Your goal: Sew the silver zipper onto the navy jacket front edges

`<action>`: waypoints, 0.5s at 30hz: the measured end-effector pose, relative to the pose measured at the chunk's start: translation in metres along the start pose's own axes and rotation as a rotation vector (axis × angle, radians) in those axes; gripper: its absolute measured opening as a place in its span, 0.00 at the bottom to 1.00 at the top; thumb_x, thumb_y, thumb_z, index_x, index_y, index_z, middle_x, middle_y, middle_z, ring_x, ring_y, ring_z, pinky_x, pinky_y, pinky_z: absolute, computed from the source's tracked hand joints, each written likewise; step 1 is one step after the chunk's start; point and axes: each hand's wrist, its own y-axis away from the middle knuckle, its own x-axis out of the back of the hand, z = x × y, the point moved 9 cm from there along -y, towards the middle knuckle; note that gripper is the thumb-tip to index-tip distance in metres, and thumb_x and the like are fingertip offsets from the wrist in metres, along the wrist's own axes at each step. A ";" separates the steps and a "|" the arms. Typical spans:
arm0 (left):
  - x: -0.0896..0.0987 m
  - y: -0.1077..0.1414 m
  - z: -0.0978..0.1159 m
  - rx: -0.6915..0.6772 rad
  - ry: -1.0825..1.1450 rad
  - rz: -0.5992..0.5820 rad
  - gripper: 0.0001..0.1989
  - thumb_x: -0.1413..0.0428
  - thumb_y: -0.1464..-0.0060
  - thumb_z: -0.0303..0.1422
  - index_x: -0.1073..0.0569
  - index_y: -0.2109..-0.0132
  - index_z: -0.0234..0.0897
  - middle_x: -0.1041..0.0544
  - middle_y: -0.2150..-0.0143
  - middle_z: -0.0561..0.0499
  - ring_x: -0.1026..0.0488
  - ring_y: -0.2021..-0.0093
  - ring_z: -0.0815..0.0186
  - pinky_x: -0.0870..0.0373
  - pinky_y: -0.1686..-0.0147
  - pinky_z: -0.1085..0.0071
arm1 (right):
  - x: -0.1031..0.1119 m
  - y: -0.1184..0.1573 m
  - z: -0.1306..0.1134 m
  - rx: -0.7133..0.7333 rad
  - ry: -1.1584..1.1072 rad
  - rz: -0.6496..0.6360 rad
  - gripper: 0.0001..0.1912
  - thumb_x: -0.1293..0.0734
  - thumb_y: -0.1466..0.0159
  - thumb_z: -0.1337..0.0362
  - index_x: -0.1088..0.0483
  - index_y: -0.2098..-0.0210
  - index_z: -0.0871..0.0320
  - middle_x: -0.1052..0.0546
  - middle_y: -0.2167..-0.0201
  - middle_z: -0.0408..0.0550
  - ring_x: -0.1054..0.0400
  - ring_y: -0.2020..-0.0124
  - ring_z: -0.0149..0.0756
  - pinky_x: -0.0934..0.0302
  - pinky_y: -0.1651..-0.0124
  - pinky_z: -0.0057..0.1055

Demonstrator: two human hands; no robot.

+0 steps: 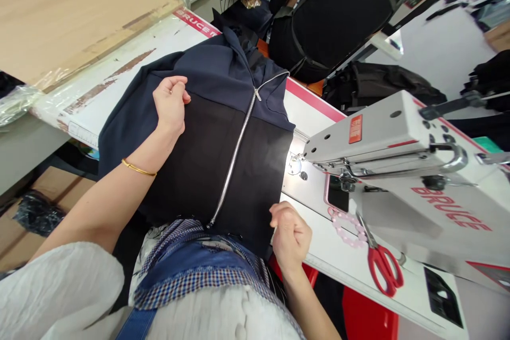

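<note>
A navy and black jacket (pixel 207 149) with a silver zipper (pixel 239 143) lies across the sewing table and down to my lap. Its zip pull (pixel 257 94) sits near the top. My left hand (pixel 171 103) is closed over the jacket's left part, by the join of navy and black cloth. Whatever its curled fingers hold is hidden. At the lower right edge of the jacket, my right hand (pixel 290 231) is closed with its fingertips against the black cloth. The right edge of the jacket reaches the sewing machine's needle area (pixel 295 163).
The white sewing machine (pixel 398 133) fills the right side. Red-handled scissors (pixel 384 271), a pink beaded ring (pixel 348 229) and a black phone-like slab (pixel 338 194) lie beside it. A brown board (pixel 79 10) stands at left. A person in black (pixel 319 16) sits ahead.
</note>
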 end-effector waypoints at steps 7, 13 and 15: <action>0.001 -0.001 0.000 0.002 0.001 0.011 0.09 0.53 0.47 0.19 0.31 0.68 0.32 0.36 0.85 0.61 0.40 0.83 0.78 0.44 0.79 0.75 | -0.073 -0.002 -0.009 0.179 0.397 -0.320 0.14 0.35 0.40 0.59 0.33 0.56 0.56 0.30 0.65 0.47 0.36 0.63 0.35 0.41 0.57 0.36; 0.001 -0.001 0.000 -0.006 0.018 0.004 0.08 0.52 0.48 0.19 0.30 0.68 0.32 0.36 0.84 0.60 0.40 0.83 0.77 0.44 0.79 0.74 | -0.084 -0.003 -0.004 0.242 0.556 -0.277 0.11 0.42 0.35 0.64 0.32 0.70 0.58 0.31 0.70 0.47 0.39 0.67 0.35 0.45 0.62 0.35; 0.000 0.000 -0.001 -0.009 0.021 0.001 0.08 0.52 0.48 0.20 0.30 0.68 0.33 0.36 0.84 0.60 0.40 0.83 0.77 0.44 0.78 0.74 | -0.070 -0.003 -0.001 0.206 0.476 -0.228 0.10 0.43 0.35 0.65 0.34 0.71 0.58 0.32 0.72 0.46 0.40 0.68 0.34 0.45 0.63 0.34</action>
